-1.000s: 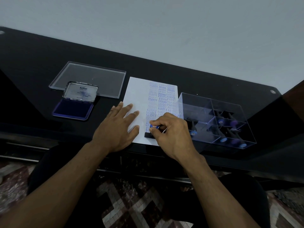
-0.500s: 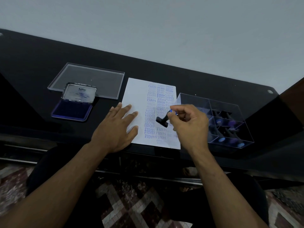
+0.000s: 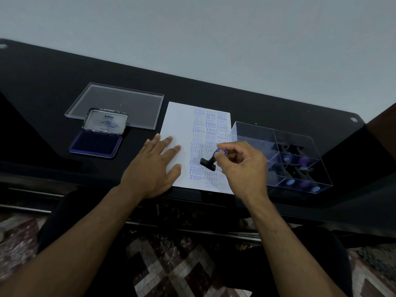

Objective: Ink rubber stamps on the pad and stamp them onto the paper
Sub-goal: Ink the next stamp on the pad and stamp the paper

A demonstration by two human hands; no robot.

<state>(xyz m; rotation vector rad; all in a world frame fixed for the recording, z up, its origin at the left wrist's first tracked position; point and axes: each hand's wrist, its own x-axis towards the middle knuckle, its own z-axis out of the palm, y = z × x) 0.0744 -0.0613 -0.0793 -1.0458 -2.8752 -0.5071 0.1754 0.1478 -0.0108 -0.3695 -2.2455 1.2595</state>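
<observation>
Black stamp [image 3: 209,162], blue-capped handle, tilted, in right hand [image 3: 242,166]

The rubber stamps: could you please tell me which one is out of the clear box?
The black stamp with the blue-tipped handle, pinched by the right hand over the paper. The others lie inside the clear box.

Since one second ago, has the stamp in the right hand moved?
Yes. The stamp, pinched by the right hand, has lifted off the near edge of the paper and gone farther up the sheet, toward the clear box.
</observation>
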